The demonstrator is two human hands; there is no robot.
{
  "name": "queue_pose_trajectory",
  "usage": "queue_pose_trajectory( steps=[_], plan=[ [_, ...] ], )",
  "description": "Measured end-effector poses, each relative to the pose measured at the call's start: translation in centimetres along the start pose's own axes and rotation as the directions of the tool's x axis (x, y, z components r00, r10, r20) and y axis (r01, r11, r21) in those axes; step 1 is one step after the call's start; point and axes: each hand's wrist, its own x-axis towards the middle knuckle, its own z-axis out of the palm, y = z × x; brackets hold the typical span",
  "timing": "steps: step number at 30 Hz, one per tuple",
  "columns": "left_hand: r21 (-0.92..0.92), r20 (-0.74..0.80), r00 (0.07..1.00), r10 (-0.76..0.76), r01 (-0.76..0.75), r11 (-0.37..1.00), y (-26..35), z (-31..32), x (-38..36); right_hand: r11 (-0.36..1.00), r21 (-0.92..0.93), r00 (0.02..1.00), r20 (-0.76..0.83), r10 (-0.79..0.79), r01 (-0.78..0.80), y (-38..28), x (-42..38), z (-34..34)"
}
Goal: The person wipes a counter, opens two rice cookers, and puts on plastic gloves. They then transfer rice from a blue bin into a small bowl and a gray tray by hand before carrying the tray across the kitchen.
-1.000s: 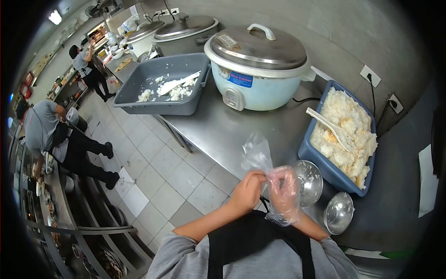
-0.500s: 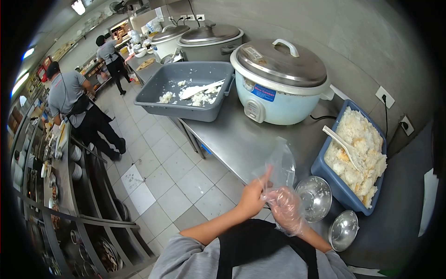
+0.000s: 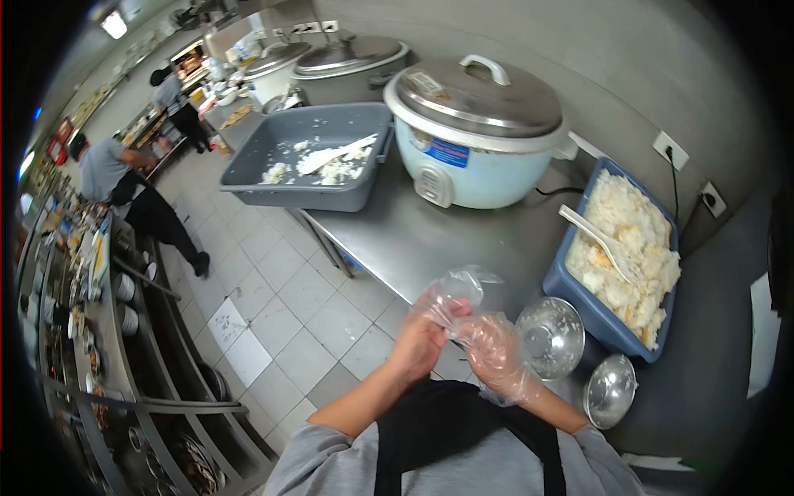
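Observation:
In front of my apron, my left hand (image 3: 420, 337) is bare at the wrist, with a clear plastic glove (image 3: 461, 288) loose around its curled fingers. My right hand (image 3: 496, 354) wears a similar clear glove and pinches the loose glove's edge, close against the left fingers. Just right of it, a metal bowl (image 3: 550, 339) with rice grains stuck inside rests on the counter. A second, smaller metal bowl (image 3: 610, 391) lies nearer me. Beyond them a blue tub (image 3: 556, 277) is heaped with cooked rice (image 3: 620, 248), a white rice paddle (image 3: 602, 240) lying on top.
A large rice cooker (image 3: 471, 169) with a metal lid stands on the steel counter (image 3: 397, 248). Left of it, a grey tub (image 3: 298, 197) holds rice remnants and a white paddle (image 3: 339, 154). Shelving (image 3: 157, 364) lines the left side; two people (image 3: 124, 178) work across the aisle.
The loose glove has come down around my left fingers, and my hands have drawn together. My view has shifted slightly. The nearer person leans further toward the counter.

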Motion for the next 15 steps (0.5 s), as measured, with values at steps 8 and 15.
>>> queue_pose_trajectory(
  steps=[8, 15],
  plan=[
    [-0.161, 0.110, 0.994, 0.019, -0.001, 0.987, 0.3, -0.1, 1.0, 0.997, 0.051, 0.994, 0.098, -0.057, 0.052, -0.2, -0.4, 0.5],
    [-0.152, 0.320, 0.947, -0.004, 0.055, 0.987, 0.0, -0.3, 2.4, 0.988, 0.121, 0.994, 0.040, -0.098, 0.093, 0.2, -0.1, 1.4]
  ],
)
